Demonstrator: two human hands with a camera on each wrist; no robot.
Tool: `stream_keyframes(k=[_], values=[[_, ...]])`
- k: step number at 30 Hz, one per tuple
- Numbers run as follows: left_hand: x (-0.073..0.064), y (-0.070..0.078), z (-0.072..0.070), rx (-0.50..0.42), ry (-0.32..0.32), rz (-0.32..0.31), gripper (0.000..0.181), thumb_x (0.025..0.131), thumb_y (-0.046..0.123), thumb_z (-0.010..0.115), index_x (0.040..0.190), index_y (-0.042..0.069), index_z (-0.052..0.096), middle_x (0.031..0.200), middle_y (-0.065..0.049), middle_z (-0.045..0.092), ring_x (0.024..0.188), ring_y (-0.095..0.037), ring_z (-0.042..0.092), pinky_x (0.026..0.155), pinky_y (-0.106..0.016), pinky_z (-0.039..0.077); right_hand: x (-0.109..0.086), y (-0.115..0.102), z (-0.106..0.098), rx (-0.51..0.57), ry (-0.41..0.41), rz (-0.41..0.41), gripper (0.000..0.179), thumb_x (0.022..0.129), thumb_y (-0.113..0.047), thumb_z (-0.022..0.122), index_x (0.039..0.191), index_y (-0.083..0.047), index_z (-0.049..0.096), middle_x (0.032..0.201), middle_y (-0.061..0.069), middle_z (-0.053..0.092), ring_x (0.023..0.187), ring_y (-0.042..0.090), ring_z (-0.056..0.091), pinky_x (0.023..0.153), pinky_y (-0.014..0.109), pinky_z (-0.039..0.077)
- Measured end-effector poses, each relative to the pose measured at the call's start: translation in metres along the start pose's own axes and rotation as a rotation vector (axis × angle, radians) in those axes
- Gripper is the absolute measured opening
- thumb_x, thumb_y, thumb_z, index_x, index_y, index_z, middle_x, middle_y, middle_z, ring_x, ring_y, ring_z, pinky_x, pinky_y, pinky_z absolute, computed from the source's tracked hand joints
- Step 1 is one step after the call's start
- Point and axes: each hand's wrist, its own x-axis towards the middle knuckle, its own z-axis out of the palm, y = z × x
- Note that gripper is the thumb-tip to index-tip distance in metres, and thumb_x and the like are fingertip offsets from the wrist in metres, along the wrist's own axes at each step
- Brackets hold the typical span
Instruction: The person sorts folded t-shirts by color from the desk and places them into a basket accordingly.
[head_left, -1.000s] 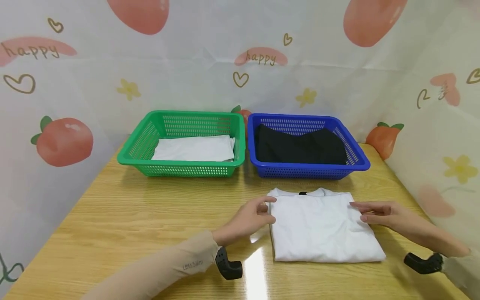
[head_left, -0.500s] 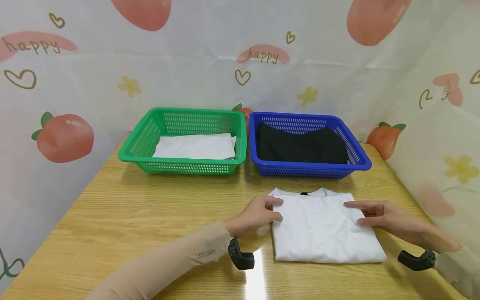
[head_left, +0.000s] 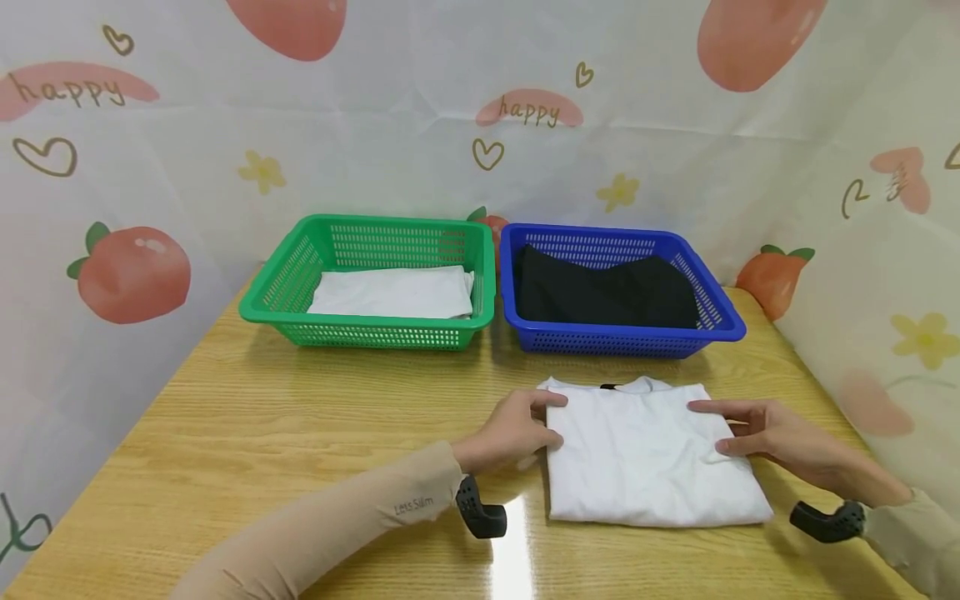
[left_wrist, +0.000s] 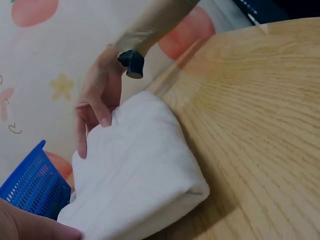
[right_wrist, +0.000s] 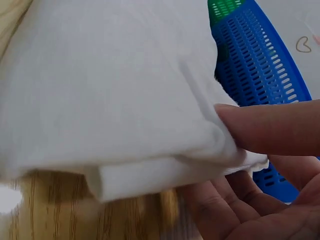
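A folded white T-shirt (head_left: 645, 458) lies on the table, its collar and a dark neck label showing along the far edge. My left hand (head_left: 513, 429) grips its left edge, thumb and index finger over the cloth. At the opposite edge my right hand (head_left: 772, 437) holds the shirt. The right wrist view shows the thumb (right_wrist: 270, 127) on top of the folded layers and the other fingers underneath. Only a small part of the left hand (left_wrist: 35, 225) enters the left wrist view; its lower fingers are mostly hidden.
Behind the shirt stands a blue basket (head_left: 622, 340) with folded black cloth (head_left: 607, 292) inside. To its left, a green basket (head_left: 375, 336) holds folded white cloth (head_left: 393, 292). A fruit-patterned sheet (head_left: 375, 150) hangs behind the wooden table (head_left: 300, 400) and along its right side.
Both hands have moved inward onto the shirt's side edges, the left one rightward and the right one slightly leftward. The shirt and baskets stay in place on the table.
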Motion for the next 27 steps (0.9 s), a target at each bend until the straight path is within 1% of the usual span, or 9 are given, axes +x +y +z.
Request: stream_keyframes(k=[1,2,5,8,11,16,22,24,27], values=[[0.000,0.000,-0.001,-0.014,-0.005,-0.007,0.056,0.075,-0.012,0.067,0.129,0.001,0.063,0.089,-0.009,0.067,0.038,-0.012,0.042,0.044,-0.021,0.039,0.000,-0.001,0.000,-0.004,0.003,-0.003,0.058,0.096,-0.003,0.062,0.149,0.002,0.039,0.143,-0.015,0.033,0.119,0.011,0.055,0.091,0.036,0.050],[0.000,0.000,-0.002,-0.017,-0.005,-0.009,0.056,0.075,-0.012,0.067,0.129,0.001,0.063,0.087,-0.009,0.067,0.037,-0.011,0.042,0.044,-0.021,0.039,0.001,-0.001,0.001,-0.008,0.007,-0.005,0.058,0.096,-0.003,0.062,0.149,0.002,0.039,0.144,-0.014,0.034,0.119,0.011,0.055,0.091,0.036,0.050],[0.001,-0.001,-0.006,0.015,0.014,0.005,0.056,0.074,-0.011,0.069,0.128,0.001,0.064,0.095,-0.007,0.066,0.059,-0.011,0.055,0.055,-0.021,0.045,0.002,-0.005,0.003,-0.026,0.022,-0.008,0.057,0.096,-0.004,0.062,0.148,0.001,0.040,0.150,0.000,0.031,0.119,0.012,0.055,0.091,0.036,0.050],[0.001,-0.001,-0.009,0.061,0.039,0.024,0.055,0.073,-0.009,0.071,0.126,0.000,0.065,0.101,-0.007,0.066,0.084,-0.013,0.058,0.073,-0.023,0.048,0.004,-0.009,0.005,-0.037,0.039,-0.004,0.057,0.095,-0.006,0.063,0.148,-0.001,0.042,0.156,0.018,0.020,0.119,0.008,0.053,0.091,0.035,0.050],[0.001,-0.002,-0.013,0.079,0.039,0.024,0.053,0.075,-0.008,0.071,0.127,0.001,0.065,0.104,-0.006,0.065,0.088,-0.017,0.059,0.076,-0.027,0.049,0.006,-0.014,0.008,-0.036,0.050,-0.005,0.057,0.095,-0.006,0.064,0.148,-0.002,0.044,0.157,0.027,0.011,0.120,0.000,0.048,0.092,0.033,0.050],[-0.001,-0.002,-0.023,0.112,0.042,0.026,0.051,0.078,-0.005,0.071,0.128,0.002,0.065,0.105,-0.005,0.063,0.089,-0.018,0.059,0.076,-0.028,0.050,0.010,-0.023,0.014,-0.047,0.076,-0.017,0.056,0.095,-0.008,0.065,0.147,-0.005,0.046,0.158,0.023,0.012,0.123,-0.007,0.041,0.092,0.030,0.049],[-0.007,0.000,-0.037,0.074,0.034,0.034,0.051,0.080,-0.006,0.070,0.130,0.000,0.062,0.115,-0.010,0.062,0.087,-0.020,0.060,0.074,-0.029,0.051,0.015,-0.035,0.024,-0.068,0.112,-0.022,0.057,0.093,-0.013,0.069,0.147,-0.012,0.049,0.159,0.016,0.016,0.125,-0.009,0.036,0.093,0.026,0.047],[-0.011,0.001,-0.043,0.071,0.037,0.043,0.051,0.080,-0.006,0.070,0.130,0.001,0.062,0.122,-0.011,0.061,0.085,-0.019,0.060,0.073,-0.028,0.051,0.017,-0.040,0.028,-0.075,0.127,-0.031,0.057,0.092,-0.014,0.070,0.146,-0.013,0.050,0.159,0.016,0.018,0.126,-0.006,0.038,0.093,0.026,0.047],[-0.020,0.005,-0.052,0.081,0.044,0.057,0.050,0.081,-0.005,0.071,0.131,0.002,0.062,0.130,-0.010,0.057,0.082,-0.019,0.060,0.068,-0.027,0.051,0.019,-0.047,0.036,-0.090,0.136,-0.052,0.057,0.092,-0.015,0.070,0.145,-0.014,0.051,0.158,0.014,0.022,0.136,0.010,0.034,0.093,0.028,0.047]])
